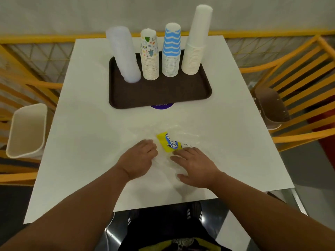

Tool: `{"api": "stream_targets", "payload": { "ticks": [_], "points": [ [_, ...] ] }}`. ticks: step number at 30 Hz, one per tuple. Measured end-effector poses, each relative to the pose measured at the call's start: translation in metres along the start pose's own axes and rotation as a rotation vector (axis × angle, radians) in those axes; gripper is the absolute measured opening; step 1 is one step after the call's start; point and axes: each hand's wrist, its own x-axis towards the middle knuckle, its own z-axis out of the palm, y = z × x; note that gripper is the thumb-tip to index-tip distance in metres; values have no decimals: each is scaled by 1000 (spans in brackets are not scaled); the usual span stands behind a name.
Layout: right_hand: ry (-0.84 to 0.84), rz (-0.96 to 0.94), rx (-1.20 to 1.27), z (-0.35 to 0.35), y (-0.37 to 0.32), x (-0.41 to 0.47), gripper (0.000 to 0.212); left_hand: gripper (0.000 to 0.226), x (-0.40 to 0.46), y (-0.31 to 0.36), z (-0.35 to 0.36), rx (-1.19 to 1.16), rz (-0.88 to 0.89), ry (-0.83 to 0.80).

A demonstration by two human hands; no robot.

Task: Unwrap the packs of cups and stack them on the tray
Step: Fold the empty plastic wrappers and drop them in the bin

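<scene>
Four cup stacks (170,51) stand on the tray (159,95); left hand (139,158) pinches, right hand (194,165) presses flat, no grip, on the empty wrapper (170,144) on the worktop (81,142); slick film may slide off.

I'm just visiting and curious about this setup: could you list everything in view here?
Tray: one, dark brown, far half of the table.
Clear cup stack: one, translucent, leftmost on the tray.
Patterned cup stack: one, white with coloured drawings, second from left.
Striped cup stack: one, blue-and-white zigzag, third.
White cup stack: one, plain white, tallest, rightmost.
Plastic wrapper: one, clear with yellow-blue label, under the hands.
Table: one, white.
Chairs: two, beige left, brown right.
Railing: yellow.
Left hand: fingers curled on wrapper.
Right hand: flat on wrapper.
</scene>
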Motion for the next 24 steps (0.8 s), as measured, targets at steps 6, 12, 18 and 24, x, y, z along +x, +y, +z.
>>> {"api": "stream_targets", "payload": {
  "ticks": [6,12,18,24],
  "points": [
    [68,-40,-57,8,-5,-2,52,15,-4,6,1,52,56,22],
    [95,-14,4,4,-1,5,41,29,-2,4,-2,-76,-35,-54],
    [61,557,417,-22,15,22,15,43,17,2,-11,-255,-326,-60],
    [-123,885,342,-19,37,34,15,22,32,3,-4,-375,-646,3]
  ]
}}
